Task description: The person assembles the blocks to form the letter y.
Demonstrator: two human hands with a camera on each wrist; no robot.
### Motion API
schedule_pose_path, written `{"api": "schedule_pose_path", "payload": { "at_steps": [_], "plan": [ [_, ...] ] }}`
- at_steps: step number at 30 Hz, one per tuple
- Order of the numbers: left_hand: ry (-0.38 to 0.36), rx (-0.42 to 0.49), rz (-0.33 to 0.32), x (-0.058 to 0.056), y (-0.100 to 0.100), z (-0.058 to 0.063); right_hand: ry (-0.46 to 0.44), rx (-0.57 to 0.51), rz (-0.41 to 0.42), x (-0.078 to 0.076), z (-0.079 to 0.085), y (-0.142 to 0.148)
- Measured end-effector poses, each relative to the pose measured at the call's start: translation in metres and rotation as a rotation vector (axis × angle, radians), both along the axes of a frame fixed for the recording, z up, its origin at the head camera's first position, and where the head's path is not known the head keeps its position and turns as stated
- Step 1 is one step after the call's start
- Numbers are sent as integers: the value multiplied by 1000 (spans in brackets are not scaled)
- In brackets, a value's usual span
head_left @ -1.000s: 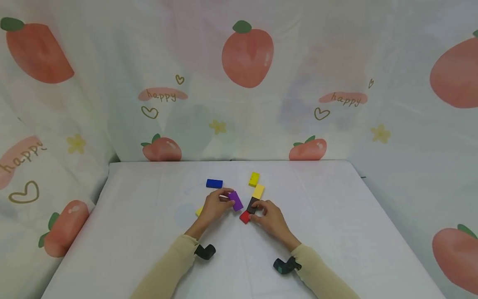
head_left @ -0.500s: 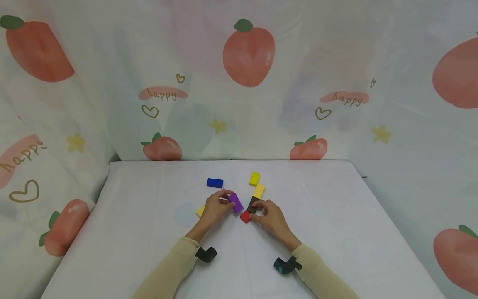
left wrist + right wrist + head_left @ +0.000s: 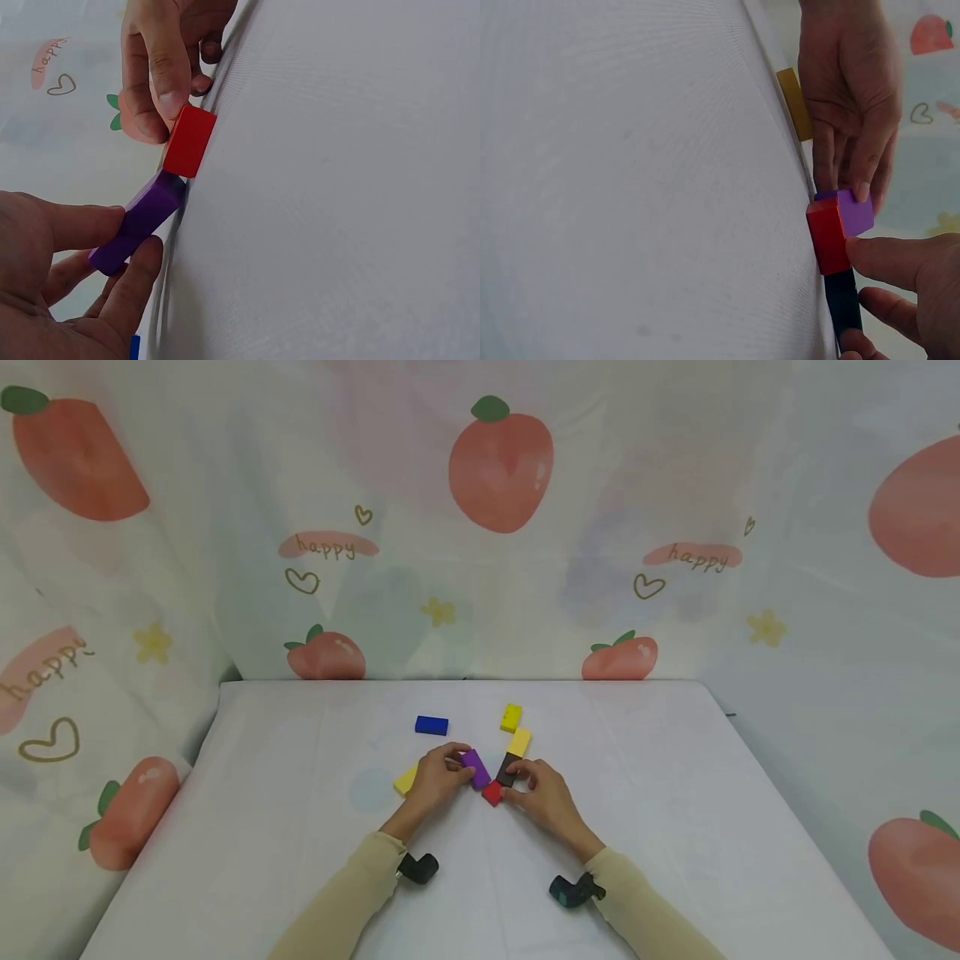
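Observation:
My left hand (image 3: 437,775) pinches a purple block (image 3: 477,768) between thumb and fingers. In the left wrist view the purple block (image 3: 139,225) slants, its far end right at the corner of a red block (image 3: 191,141). My right hand (image 3: 547,793) has its thumb on the red block (image 3: 492,793) and its curled fingers at a black block (image 3: 507,769), steadying the pair. A pale yellow block (image 3: 519,742) and a bright yellow block (image 3: 511,717) continue the row behind the black one.
A blue block (image 3: 432,725) lies at the back left. Another yellow block (image 3: 406,779) lies beside my left hand, partly hidden by it. The white-covered table (image 3: 645,760) ends at a printed curtain (image 3: 495,593) behind.
My left hand has brought the purple block slightly down and to the right, up against the red block. My right hand stays where it was.

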State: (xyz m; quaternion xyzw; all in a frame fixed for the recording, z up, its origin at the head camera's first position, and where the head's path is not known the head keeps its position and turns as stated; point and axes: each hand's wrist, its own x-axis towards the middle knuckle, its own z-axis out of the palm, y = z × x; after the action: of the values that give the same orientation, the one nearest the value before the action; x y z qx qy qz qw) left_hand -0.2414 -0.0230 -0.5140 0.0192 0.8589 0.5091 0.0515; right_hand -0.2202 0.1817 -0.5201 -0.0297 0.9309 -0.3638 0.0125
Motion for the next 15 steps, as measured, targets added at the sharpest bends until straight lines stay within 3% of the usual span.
{"api": "schedule_pose_path", "payload": {
  "at_steps": [15],
  "plan": [
    [18, -49, 2, -2, 4, -2, 2, -5, -4, 0, 0, 0]
  ]
}}
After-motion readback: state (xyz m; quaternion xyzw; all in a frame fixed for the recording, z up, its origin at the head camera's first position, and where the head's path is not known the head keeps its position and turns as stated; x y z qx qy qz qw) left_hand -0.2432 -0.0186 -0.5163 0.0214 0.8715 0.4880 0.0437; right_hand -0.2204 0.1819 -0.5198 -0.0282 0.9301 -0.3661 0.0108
